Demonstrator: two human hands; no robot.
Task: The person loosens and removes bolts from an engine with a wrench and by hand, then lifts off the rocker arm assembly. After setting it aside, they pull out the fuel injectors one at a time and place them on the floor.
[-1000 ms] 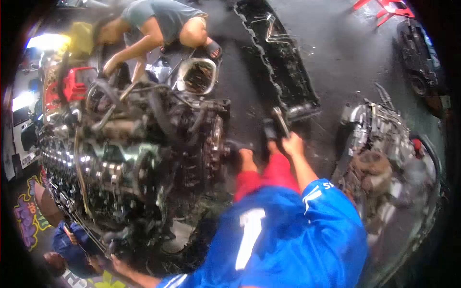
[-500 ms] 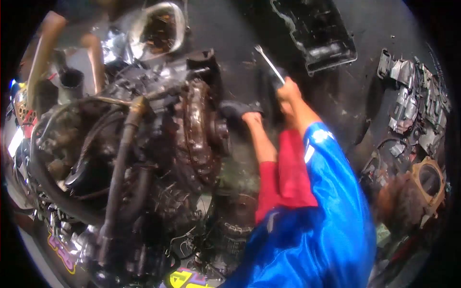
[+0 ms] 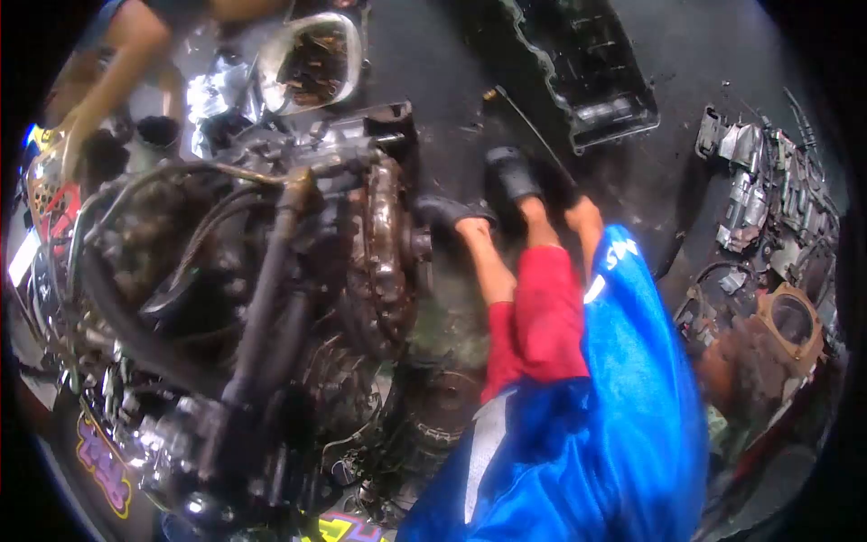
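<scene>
My right hand (image 3: 585, 217) is closed at the near end of a long thin wrench (image 3: 533, 131). The tool slants away over the dark floor, its far tip looking brassy and too blurred to make out. My left hand is out of view. To the left stands a large, greasy engine (image 3: 384, 235) with hoses, a thick pipe (image 3: 262, 298) and a rust-brown round housing.
Another person's arm (image 3: 113, 81) reaches in at the upper left. Beyond the engine sits a pale container (image 3: 352, 68) of rusty parts. A black pan-shaped cover (image 3: 619, 117) lies ahead. Metal parts (image 3: 750, 194) and a ring-shaped flange (image 3: 793, 318) are piled at right.
My right hand has drawn back toward my body and to the right. The wrench now looks darker and more of its length shows. The other person's arm has shifted at the upper left.
</scene>
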